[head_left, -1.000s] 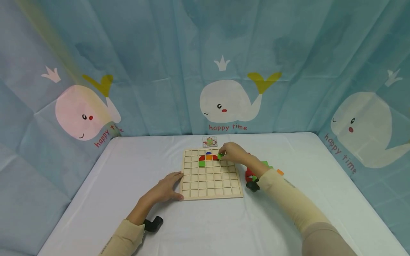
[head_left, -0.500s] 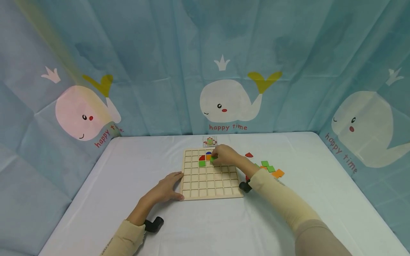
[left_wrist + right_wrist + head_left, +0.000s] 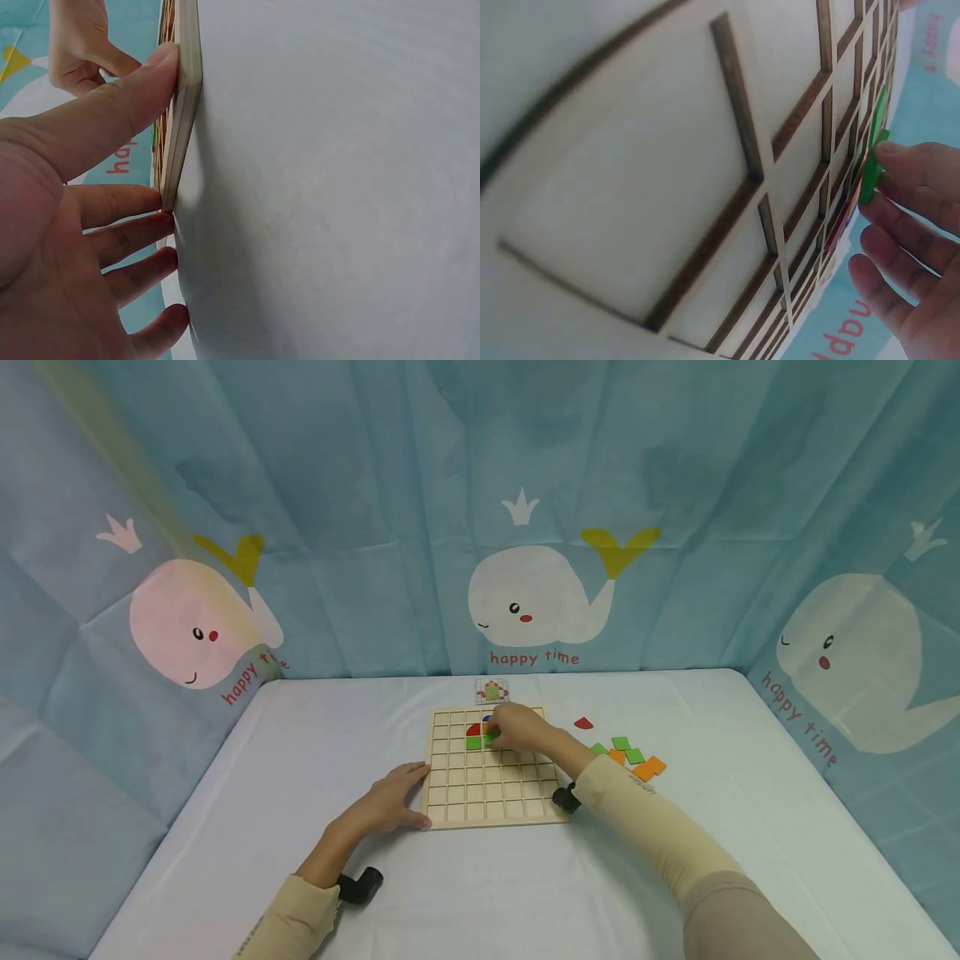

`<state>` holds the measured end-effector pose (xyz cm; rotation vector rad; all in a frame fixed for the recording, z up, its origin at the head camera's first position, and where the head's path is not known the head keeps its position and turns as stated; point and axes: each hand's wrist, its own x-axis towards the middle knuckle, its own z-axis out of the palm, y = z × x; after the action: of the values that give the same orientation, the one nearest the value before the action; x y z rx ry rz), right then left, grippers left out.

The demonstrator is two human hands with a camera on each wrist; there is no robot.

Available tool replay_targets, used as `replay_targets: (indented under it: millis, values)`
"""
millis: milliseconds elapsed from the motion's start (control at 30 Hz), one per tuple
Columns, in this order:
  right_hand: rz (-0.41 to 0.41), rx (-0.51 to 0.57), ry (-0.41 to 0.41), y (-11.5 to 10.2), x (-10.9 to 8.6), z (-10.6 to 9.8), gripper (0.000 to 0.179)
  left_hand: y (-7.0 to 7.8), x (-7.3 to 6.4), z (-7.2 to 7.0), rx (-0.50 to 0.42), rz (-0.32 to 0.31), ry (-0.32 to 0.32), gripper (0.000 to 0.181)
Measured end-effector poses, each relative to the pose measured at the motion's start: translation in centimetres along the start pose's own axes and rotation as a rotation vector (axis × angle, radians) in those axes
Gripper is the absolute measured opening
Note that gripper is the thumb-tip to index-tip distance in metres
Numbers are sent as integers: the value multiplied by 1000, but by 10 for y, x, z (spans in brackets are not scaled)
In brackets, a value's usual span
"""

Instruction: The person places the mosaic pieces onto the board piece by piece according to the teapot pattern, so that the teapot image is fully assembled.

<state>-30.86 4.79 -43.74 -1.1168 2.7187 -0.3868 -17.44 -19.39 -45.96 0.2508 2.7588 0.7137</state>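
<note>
A square wooden grid board (image 3: 495,792) lies on the white table. My left hand (image 3: 384,799) touches its left edge, fingers and thumb spread; in the left wrist view the thumb (image 3: 142,86) rests on the board's rim. My right hand (image 3: 517,728) pinches a green square tile (image 3: 871,176) over the upper cells, just right of another green tile (image 3: 473,743) set in the grid. A red rounded tile (image 3: 473,729) sits above that one. Parts of an orange tile and a blue tile (image 3: 487,718) show beside the right fingers, which hide the rest.
Behind the board lies a small pattern card (image 3: 492,691). Loose green tiles (image 3: 634,757), orange tiles (image 3: 656,765) and a red piece (image 3: 583,723) are scattered right of the board. A blue curtain (image 3: 375,568) with whales stands behind the table.
My right hand has moved left across the board with the green tile, coming beside the green tile in the grid. The left hand has stayed at the board's edge.
</note>
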Motion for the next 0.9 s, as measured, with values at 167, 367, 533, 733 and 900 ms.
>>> replay_targets:
  millis: [167, 367, 533, 733, 900]
  values:
    - [-20, -23, -11, -3, -1, 0, 17, 1, 0, -1, 0, 2, 0, 93]
    - [-37, -55, -14, -3, -1, 2, 18, -1, 0, 0, 2, 4, 1, 92]
    - [-50, -58, -8, -3, 0, 3, 10, 1, -1, 0, 3, -7, 0, 93]
    - [-63, -75, -9, -4, -1, 3, 8, 0, -1, -1, 2, 4, 0, 93]
    - [-59, -52, 1, -2, -2, 3, 6, 0, 0, 0, -1, 4, -2, 93]
